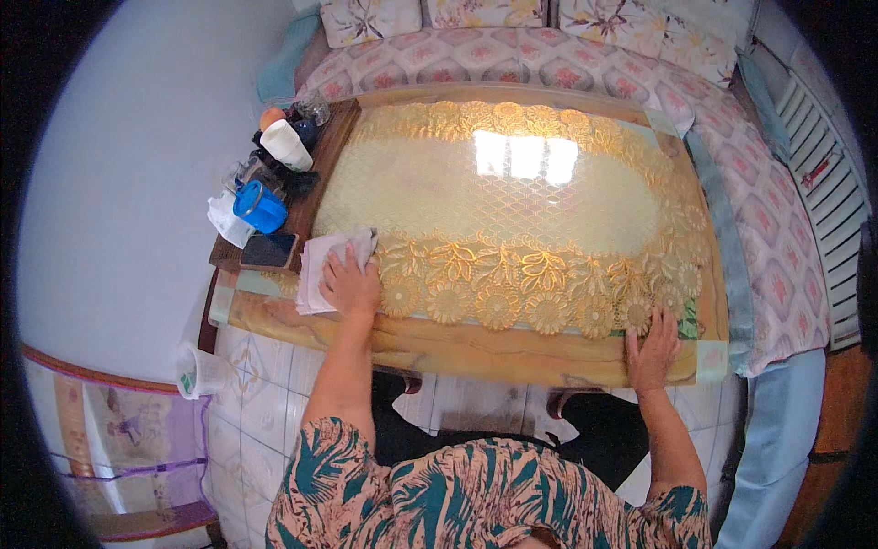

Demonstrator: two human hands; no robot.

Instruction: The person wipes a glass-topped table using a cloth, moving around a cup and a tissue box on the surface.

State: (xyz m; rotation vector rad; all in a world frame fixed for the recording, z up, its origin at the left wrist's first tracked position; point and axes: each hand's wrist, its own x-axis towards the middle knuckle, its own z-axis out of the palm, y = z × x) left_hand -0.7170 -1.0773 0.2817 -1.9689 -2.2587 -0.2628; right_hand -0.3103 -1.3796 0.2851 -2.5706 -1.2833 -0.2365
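My left hand point(351, 285) lies with spread fingers on a folded pale pink cloth point(315, 270), pressing it against the table at the front left. The cloth's far corner shows past my fingertips. Toward the front right corner, my right hand point(653, 351) rests open near the table's edge, fingers stretched forward onto the gold flowers and holding nothing. Under both hands is a low table point(540, 357) with a marbled tan border. A glossy cover with a gold floral lace pattern point(498, 274) spreads over its top, and window light reflects off the far part.
On the left, a dark wooden stand point(331, 151) holds a blue mug point(260, 207), a white paper roll point(286, 146), a black phone point(269, 250) and white tissue point(229, 220). A patterned sofa point(485, 62) wraps the far and right sides. A white bin point(201, 371) stands on the floor.
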